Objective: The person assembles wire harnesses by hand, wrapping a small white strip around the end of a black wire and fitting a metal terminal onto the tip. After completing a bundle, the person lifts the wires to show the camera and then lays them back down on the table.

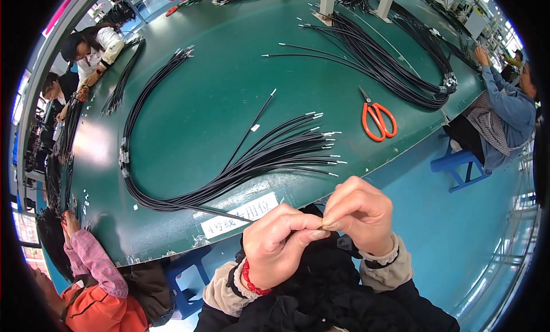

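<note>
Just past the table's near edge, my left hand (281, 240) is closed on a single black cable (220, 212) that runs out of the bundle to it. Fingertips of my right hand (364, 214) are pinched together and meet those of the left; whatever small thing sits between them is hidden. The black cable bundle (166, 202) lies in a U on the green table, bound with clear tape at its bend. Its many loose ends, with whitish tips, fan out just beyond my hands.
Red-handled scissors (379, 120) lie right of the bundle. A white paper label (240, 216) is stuck near the edge of the green table (229, 97). Another cable bundle (395, 68) rests at far right, near white posts (327, 3). Several co-workers sit around; a blue stool (458, 163) stands at right.
</note>
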Demonstrator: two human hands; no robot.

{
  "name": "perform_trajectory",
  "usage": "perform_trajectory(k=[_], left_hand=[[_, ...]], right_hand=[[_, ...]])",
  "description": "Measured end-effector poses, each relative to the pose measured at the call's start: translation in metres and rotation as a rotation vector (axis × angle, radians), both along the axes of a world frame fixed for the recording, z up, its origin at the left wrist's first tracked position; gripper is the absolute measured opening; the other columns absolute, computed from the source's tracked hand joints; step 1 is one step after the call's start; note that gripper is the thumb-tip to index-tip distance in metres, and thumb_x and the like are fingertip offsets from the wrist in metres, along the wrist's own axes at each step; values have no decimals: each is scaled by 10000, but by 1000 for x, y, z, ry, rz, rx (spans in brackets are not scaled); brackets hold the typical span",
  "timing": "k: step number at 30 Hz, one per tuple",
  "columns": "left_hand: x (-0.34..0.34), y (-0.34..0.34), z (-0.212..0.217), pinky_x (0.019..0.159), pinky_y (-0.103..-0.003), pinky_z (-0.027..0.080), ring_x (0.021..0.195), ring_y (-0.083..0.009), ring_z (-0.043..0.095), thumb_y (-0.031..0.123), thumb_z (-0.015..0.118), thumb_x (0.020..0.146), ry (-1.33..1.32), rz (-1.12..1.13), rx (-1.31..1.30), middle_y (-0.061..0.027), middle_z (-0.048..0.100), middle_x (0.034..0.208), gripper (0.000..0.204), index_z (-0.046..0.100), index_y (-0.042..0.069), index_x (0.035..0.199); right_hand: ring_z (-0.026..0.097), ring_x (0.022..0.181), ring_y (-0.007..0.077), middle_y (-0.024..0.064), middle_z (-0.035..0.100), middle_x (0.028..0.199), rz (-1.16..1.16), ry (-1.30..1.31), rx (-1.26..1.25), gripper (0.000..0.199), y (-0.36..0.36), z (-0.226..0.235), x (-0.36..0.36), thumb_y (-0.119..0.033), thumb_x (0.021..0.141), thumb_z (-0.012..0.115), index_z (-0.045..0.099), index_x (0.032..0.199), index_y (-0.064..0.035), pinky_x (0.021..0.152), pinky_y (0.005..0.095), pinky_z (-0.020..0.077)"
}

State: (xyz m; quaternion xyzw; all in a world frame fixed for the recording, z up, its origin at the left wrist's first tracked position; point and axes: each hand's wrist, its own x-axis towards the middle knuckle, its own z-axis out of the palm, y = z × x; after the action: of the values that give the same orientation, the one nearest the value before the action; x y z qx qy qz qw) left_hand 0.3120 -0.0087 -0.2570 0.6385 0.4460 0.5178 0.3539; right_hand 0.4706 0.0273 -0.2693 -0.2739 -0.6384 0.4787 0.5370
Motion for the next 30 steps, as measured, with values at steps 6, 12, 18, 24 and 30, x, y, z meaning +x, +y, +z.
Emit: perform_trajectory(k=[6,12,18,24,30], left_hand=[[4,3,2,533,-214,471,595,-139,602,-24,681,740,-225,-87,-110,-79,579,757,109,633,-18,838],[0,6,2,545,-200,482,594,-132,602,-11,684,748,-225,-221,-113,-87,551,794,136,651,-31,878],[-1,8,-10,542,-194,484,567,-120,593,-20,686,738,-130,-326,-18,-75,568,778,135,674,-15,872],[28,1,-25,547,-212,486,615,-117,604,-9,693,729,-43,-299,-146,-79,587,779,147,682,12,874],[61,18,-37,673,-324,484,818,-223,591,33,711,677,269,-329,34,-88,586,868,214,652,28,882]], right_hand=[[504,610,113,60,525,769,82,228,-204,90,-3,-1,-6,-75,783,683,608,770,-26,525,223,395],[478,602,94,61,526,772,-2,176,-243,77,-7,-9,11,-67,802,653,610,785,-5,518,207,380],[483,600,82,70,544,798,-127,-1,-442,40,-13,-18,30,-15,803,614,608,803,24,508,188,374],[534,596,70,61,575,790,-124,-40,-486,52,-13,-42,67,13,813,613,641,855,28,499,169,403],[482,464,70,69,583,684,-223,-56,-549,75,-11,-45,96,-59,860,553,556,828,9,434,167,356]])
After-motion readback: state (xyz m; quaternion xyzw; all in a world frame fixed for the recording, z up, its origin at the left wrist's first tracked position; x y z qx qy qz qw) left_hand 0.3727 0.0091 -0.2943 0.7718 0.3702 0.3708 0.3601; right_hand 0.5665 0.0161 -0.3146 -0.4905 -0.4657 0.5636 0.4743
